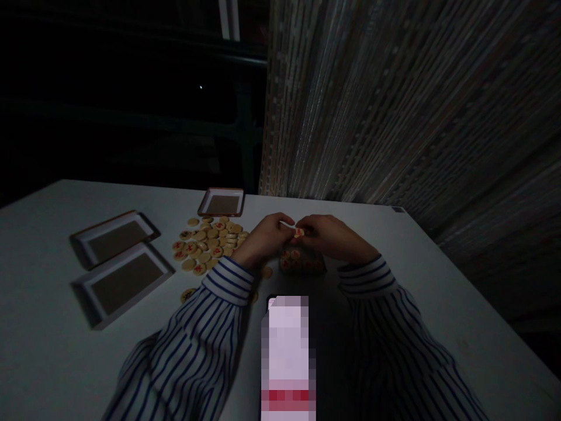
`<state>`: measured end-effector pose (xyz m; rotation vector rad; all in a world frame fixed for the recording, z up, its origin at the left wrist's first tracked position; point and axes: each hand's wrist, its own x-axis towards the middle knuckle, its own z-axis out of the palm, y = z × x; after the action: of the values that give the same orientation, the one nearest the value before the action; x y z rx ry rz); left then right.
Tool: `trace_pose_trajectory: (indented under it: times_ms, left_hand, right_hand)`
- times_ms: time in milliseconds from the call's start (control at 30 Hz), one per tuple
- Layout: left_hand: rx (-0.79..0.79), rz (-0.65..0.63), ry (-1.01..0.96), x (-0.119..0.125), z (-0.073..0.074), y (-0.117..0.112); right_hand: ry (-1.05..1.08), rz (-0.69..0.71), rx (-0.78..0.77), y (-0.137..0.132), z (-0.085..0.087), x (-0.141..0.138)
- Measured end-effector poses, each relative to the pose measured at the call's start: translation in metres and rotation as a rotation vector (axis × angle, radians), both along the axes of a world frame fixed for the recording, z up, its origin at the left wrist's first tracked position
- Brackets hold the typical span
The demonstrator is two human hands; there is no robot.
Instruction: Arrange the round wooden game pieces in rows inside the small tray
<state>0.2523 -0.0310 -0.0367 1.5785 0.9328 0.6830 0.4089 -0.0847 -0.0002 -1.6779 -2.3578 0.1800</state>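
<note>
Between the fingertips of both hands is a small Chinese chess piece [299,233], round and pale with a red character; there may be more than one. My left hand [269,235] has its fingers curled closed at the piece's left side. From the right, my right hand [335,237] pinches it. Just below sits a small dark box [323,266] with several red-marked pieces in it, partly hidden by my right hand. Left of my left hand spreads a heap of loose Chinese chess pieces [213,242], some with red characters and some with plain faces up.
Two open trays [152,257] [113,222] lie at the left of the white table [394,351]. A third, smaller tray [221,189] is behind the heap. A lit phone [287,345] lies in front of me. Beyond the table hangs a string curtain [333,117].
</note>
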Motion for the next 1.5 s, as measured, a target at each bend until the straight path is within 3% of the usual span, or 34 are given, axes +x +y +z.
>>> trace_pose_trajectory:
  times_ms: [100,300,400,933,1500]
  left_hand:
    - [0.015,-0.011,0.075,0.000,0.000,0.001]
    - [0.441,0.113,0.466,-0.009,-0.003,0.008]
    - [0.520,0.106,0.593,-0.014,-0.006,0.009]
    - [0.535,-0.048,0.749,-0.012,-0.014,0.005]
    - [0.542,-0.067,0.723,-0.012,-0.019,0.009]
  right_hand:
    - [-0.039,-0.015,-0.030,0.000,0.001,0.001]
    - [-0.100,-0.086,-0.155,0.000,0.000,0.007]
    - [-0.155,-0.102,-0.208,0.001,-0.004,0.007]
    - [-0.292,-0.117,-0.307,0.008,-0.027,0.006]
    - [-0.308,-0.085,-0.364,0.006,-0.024,0.006]
